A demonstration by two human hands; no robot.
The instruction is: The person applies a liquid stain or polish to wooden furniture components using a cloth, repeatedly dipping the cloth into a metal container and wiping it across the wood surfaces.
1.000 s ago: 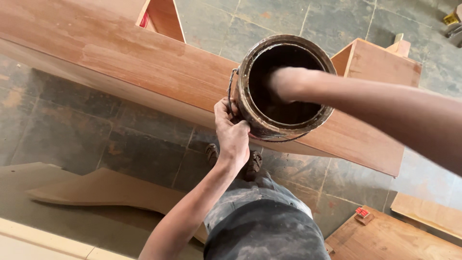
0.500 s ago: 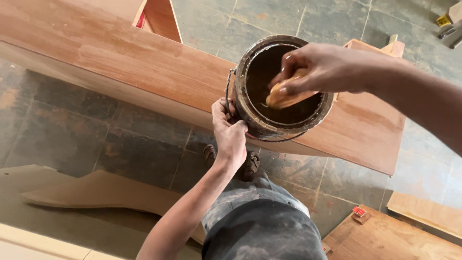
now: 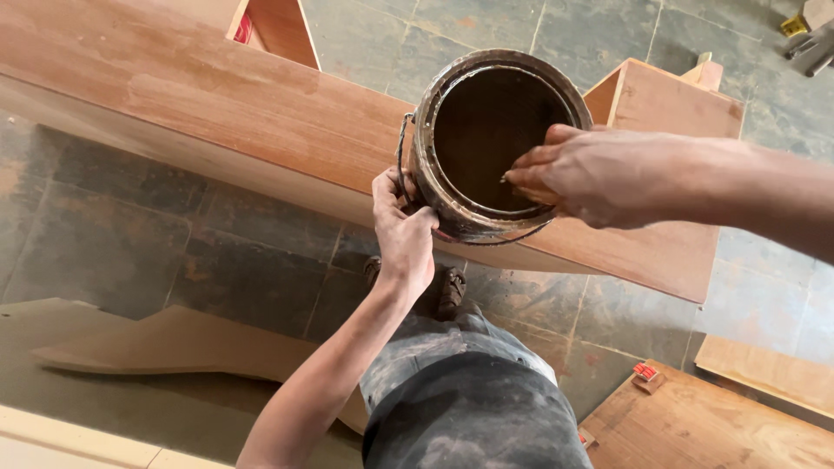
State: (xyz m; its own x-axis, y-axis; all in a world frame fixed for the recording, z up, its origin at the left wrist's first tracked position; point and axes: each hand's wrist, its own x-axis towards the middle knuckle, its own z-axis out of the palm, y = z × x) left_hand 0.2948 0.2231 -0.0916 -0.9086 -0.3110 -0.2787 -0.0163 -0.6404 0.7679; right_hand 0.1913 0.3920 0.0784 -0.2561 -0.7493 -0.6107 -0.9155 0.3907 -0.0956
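A round, stained metal can (image 3: pixel 439 187) with a dark inside stands on a long reddish wooden board (image 3: pixel 217 95). My left hand (image 3: pixel 401 227) grips the can's near side by its wire handle. My right hand (image 3: pixel 591 174) reaches in from the right and rests over the can's right rim with the fingers bunched together. The tan pad it held a moment ago is hidden under those fingers.
An open wooden box (image 3: pixel 669 100) stands behind the can, and another box (image 3: pixel 278 26) at the top. Cut plywood pieces (image 3: pixel 174 339) lie on the stone floor at lower left, with a board (image 3: pixel 695 426) and a small red item (image 3: pixel 645 373) at lower right. Tools (image 3: pixel 808 35) lie at top right.
My right hand came up out of the can with a tan pad, then drew back to the can's right rim with its fingers closed. My left hand kept its grip.
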